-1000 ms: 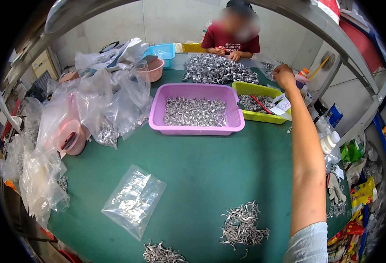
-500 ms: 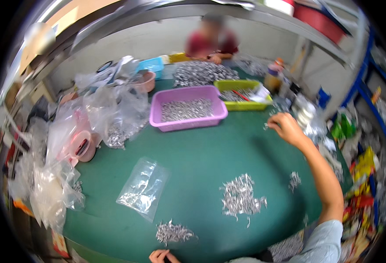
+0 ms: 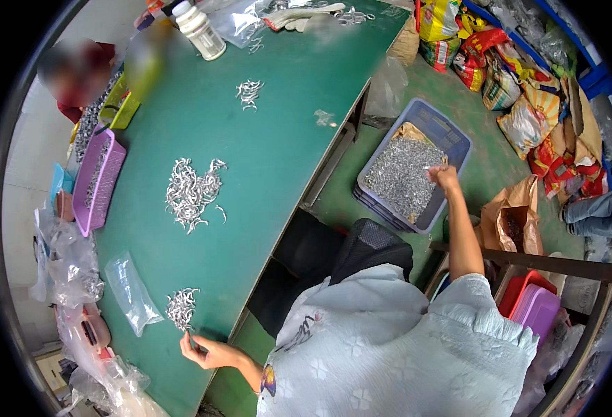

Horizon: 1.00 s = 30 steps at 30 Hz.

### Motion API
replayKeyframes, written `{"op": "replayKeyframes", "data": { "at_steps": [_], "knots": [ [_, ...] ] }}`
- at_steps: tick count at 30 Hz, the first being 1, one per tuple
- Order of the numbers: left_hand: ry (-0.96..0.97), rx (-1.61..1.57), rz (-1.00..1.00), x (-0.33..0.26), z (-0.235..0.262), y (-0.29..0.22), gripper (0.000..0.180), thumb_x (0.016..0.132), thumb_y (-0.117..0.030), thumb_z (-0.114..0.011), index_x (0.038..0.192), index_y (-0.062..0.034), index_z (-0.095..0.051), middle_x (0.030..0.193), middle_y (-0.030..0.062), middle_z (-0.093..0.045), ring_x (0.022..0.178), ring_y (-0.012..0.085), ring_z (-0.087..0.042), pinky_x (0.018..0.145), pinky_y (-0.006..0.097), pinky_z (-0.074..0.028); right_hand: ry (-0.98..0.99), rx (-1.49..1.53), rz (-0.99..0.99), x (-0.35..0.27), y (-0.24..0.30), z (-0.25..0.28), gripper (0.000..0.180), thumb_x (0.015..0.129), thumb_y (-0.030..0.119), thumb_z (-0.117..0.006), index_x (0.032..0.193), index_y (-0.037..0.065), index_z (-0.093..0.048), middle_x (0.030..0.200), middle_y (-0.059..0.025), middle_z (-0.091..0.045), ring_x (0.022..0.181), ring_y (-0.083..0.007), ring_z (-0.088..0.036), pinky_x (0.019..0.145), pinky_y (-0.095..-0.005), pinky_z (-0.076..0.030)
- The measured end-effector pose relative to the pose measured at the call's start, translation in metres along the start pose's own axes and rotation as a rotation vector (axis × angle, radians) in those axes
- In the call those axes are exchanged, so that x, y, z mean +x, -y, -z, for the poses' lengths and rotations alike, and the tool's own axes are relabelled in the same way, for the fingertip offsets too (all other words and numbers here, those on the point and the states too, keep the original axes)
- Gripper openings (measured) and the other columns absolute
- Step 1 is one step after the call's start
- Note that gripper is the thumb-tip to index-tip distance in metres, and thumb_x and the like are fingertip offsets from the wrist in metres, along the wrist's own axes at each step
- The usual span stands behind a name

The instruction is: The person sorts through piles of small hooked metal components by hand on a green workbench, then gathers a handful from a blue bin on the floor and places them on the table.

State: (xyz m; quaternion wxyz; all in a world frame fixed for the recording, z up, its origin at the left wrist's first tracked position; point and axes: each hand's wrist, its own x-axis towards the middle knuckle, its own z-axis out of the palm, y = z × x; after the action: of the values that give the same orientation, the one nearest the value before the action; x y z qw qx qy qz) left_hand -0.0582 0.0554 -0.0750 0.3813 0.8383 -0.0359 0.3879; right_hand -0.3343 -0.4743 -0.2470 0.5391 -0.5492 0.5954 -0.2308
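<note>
A white bottle (image 3: pixel 205 38) stands near a pale glove (image 3: pixel 306 17) on the green worktop (image 3: pixel 250 160). Colourful sacks (image 3: pixel 518 125) crowd the floor (image 3: pixel 435 87) near an open brown paper bag (image 3: pixel 492 219); a red tub (image 3: pixel 523 283) sits just beside a purple container (image 3: pixel 539 313).

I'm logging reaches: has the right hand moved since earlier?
Yes: the right hand went from over the green table, past its edge, to the blue crate.

I'm looking in on a small-parts workshop: piles of curved silvery metal pieces (image 3: pixel 189 193) lie on a broad green-topped worktable (image 3: pixel 271 132); right of that table, a blue-grey rectangular plastic crate (image 3: pixel 453 132) holds heaped silvery bits (image 3: pixel 402 177), with bulging multicoloured sacks (image 3: pixel 525 126) farther off.
</note>
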Motion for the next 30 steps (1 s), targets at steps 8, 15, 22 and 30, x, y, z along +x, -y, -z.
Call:
{"op": "replayKeyframes", "data": {
  "at_steps": [8,15,22,30],
  "knots": [
    [0.041,0.013,-0.026,0.005,0.006,-0.013,0.012,0.083,0.004,-0.051,0.092,0.0051,-0.059,0.102,0.0124,-0.053,0.093,0.0237,-0.053,0.084,0.034,-0.042,0.016,-0.198,-0.145,0.036,-0.116,-0.052,0.015,0.074,-0.003,-0.047,0.079,-0.002,-0.061,0.065,-0.0096,-0.06,0.049,-0.0166,-0.053,0.041,-0.0306,-0.04],
    [0.475,0.004,-0.237,0.023,-0.037,-0.076,0.023,0.078,0.002,-0.057,0.1,0.0001,-0.057,0.109,0.0156,-0.05,0.104,0.0306,-0.048,0.092,0.038,-0.037,-0.299,0.124,0.541,0.002,0.058,-0.108,0.017,0.083,0.004,-0.055,0.097,0.0,-0.063,0.085,-0.0111,-0.065,0.077,-0.0177,-0.06,0.073,-0.03,-0.047],
    [0.842,0.047,-0.236,0.046,-0.104,-0.114,0.049,0.078,-0.003,-0.061,0.124,-0.0005,-0.044,0.131,0.0197,-0.038,0.121,0.0363,-0.036,0.102,0.04,-0.032,-0.348,0.156,0.934,-0.016,0.248,-0.129,0.019,0.08,0.002,-0.057,0.099,0.003,-0.062,0.084,-0.0072,-0.06,0.083,-0.0206,-0.053,0.077,-0.0302,-0.043],
    [0.939,0.118,-0.297,0.06,-0.156,-0.123,0.057,0.076,-0.008,-0.065,0.128,-0.0022,-0.042,0.136,0.0193,-0.034,0.127,0.0391,-0.03,0.105,0.044,-0.027,-0.2,-0.556,1.255,0.085,0.379,-0.239,0.052,0.067,0.026,-0.073,0.11,0.001,-0.057,0.107,-0.0131,-0.06,0.103,-0.0302,-0.049,0.088,-0.042,-0.036]
  ]
}}
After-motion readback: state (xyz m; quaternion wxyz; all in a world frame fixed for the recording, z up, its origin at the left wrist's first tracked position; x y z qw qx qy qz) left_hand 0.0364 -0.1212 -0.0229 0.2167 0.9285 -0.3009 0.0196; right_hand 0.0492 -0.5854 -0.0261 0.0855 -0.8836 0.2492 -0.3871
